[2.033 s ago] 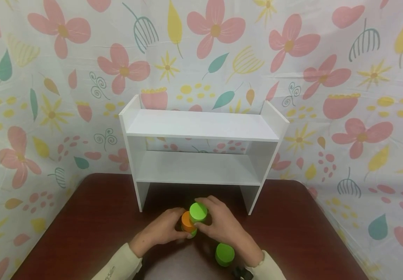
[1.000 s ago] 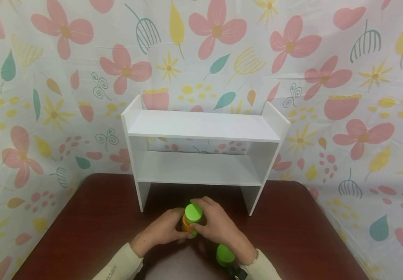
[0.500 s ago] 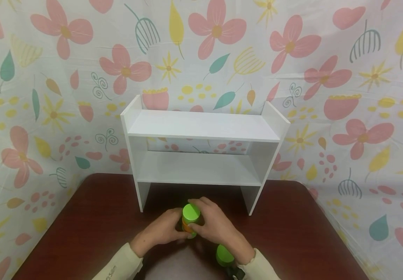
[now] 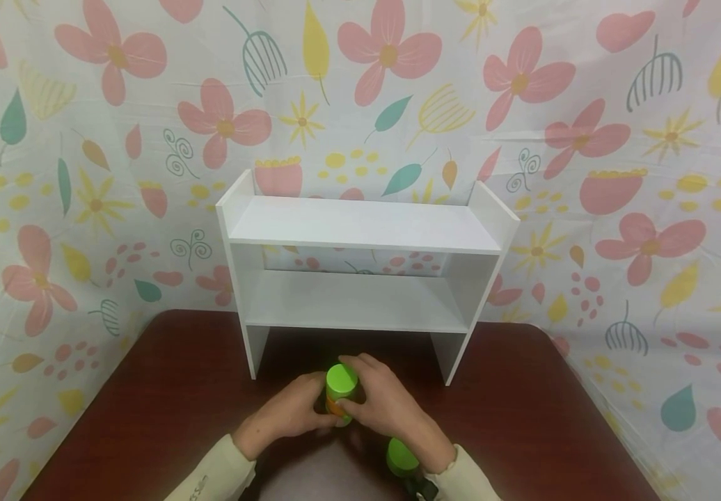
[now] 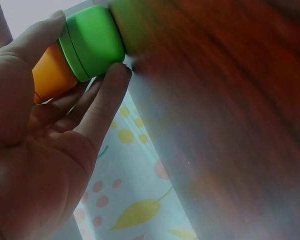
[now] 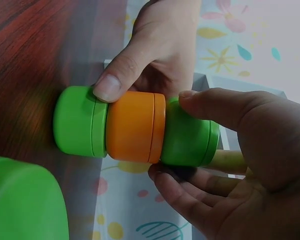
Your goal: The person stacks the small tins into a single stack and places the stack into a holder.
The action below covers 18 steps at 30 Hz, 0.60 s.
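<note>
Three small lidded jars stand in a stack on the table. A green jar (image 6: pixel 75 120) is the lowest, an orange jar (image 6: pixel 132 125) sits in the middle, and another green jar (image 4: pixel 342 380) tops them. My left hand (image 4: pixel 298 405) steadies the base, its thumb at the seam where the lower green jar meets the orange one and its fingers on the opposite side. Thumb and fingers of my right hand (image 4: pixel 388 398) grip the top jar, which appears lined up over the orange one. A separate green jar (image 4: pixel 401 456) stands below my right wrist, partly covered by it.
A white two-tier shelf (image 4: pixel 360 224) stands on the dark reddish-brown table (image 4: pixel 166 390) behind the hands. A flower-patterned cloth (image 4: pixel 586 278) hangs around the back and sides. Some small black item (image 4: pixel 424 488) shows by the right sleeve.
My right hand has shifted left with the green jar, bringing it from beside the orange jar to directly over it. The left hand has stayed at the lower jars.
</note>
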### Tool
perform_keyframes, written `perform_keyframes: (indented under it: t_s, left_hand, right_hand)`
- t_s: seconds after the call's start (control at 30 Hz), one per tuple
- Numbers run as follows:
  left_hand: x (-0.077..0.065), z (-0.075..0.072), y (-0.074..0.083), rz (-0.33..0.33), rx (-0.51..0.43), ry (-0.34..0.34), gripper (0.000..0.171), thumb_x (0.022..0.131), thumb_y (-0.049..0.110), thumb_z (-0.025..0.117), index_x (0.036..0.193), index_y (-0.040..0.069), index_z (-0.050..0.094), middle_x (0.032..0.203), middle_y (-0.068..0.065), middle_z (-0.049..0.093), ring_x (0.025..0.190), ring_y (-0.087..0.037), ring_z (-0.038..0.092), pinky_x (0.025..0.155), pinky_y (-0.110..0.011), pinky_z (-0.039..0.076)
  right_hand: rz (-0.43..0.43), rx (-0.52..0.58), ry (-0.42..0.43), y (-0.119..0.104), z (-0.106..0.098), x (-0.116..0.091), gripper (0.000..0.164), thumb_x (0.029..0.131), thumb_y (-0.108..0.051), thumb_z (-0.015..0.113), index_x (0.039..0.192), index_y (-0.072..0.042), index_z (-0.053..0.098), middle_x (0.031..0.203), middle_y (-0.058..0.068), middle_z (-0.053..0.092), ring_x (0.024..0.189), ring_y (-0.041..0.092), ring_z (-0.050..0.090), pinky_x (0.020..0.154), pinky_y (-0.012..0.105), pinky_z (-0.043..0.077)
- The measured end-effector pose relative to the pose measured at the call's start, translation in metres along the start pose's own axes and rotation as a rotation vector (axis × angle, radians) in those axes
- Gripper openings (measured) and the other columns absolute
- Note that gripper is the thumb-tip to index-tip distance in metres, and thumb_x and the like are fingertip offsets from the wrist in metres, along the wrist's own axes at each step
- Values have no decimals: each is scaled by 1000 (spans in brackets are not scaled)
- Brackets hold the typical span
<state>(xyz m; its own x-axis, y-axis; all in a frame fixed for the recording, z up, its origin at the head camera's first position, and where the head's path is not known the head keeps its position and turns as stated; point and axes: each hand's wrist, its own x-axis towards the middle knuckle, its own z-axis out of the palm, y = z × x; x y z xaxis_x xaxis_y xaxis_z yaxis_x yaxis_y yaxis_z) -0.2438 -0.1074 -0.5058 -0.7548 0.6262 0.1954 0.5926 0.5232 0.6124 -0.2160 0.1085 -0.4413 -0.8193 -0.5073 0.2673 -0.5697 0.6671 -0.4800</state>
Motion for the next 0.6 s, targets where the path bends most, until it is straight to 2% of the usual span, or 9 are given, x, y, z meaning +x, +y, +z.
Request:
perform_keyframes:
  t_s: [0.33,0.6]
  left_hand:
    - [1,0,1,-8,11,-4,46,89,34,89,128,27,65,113,17,67,108,-2,63,100,-33,56]
    - [0,0,0,-10,13,1,47,89,35,89,129,26,65,115,17,67,110,-3,63,101,-34,56]
  right_hand:
    - [3,-13,4,1,1,0,71,89,-22,88,146,4,56,130,11,65,112,21,66,93,35,60]
    - [11,-13,6,2,1,-1,74,88,-24,89,148,1,55,134,12,64,118,23,66,97,40,59]
